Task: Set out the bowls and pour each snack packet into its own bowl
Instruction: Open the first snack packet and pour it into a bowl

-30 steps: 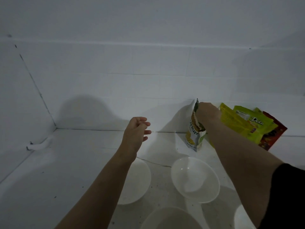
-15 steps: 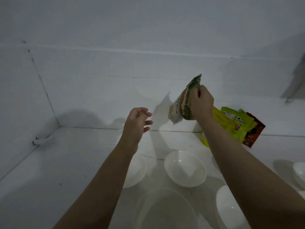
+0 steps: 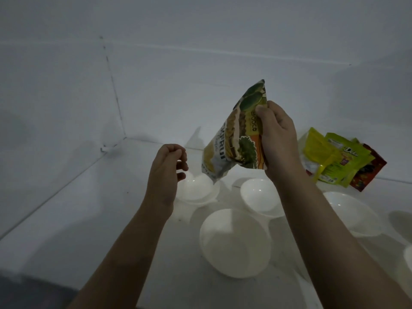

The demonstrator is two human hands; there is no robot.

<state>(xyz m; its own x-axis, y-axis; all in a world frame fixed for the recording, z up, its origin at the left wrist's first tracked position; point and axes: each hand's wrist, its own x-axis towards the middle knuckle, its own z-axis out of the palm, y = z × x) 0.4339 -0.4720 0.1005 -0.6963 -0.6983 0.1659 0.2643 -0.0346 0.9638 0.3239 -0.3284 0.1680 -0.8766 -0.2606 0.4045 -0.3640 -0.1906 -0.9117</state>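
My right hand (image 3: 278, 139) grips a jackfruit snack packet (image 3: 234, 139) by its right edge and holds it tilted in the air above the bowls. My left hand (image 3: 166, 172) hovers just left of the packet, empty, fingers loosely curled. Several white bowls stand on the white surface: one at the back left (image 3: 198, 188), one at the back middle (image 3: 259, 200), a large one in front (image 3: 234, 244), one to the right (image 3: 354, 216). More snack packets, yellow (image 3: 315, 150), green (image 3: 343, 161) and red (image 3: 370, 172), lean against the back wall at right.
White tiled walls close the surface at the back and on the left, meeting in a corner (image 3: 123, 137). Another white bowl's edge (image 3: 408, 262) shows at the far right. The surface's front edge (image 3: 78, 288) runs at lower left.
My right hand has lifted the jackfruit packet off the pile and brought it left and nearer, over the bowls. My left hand stayed close by and curled its fingers. The view shifted right.
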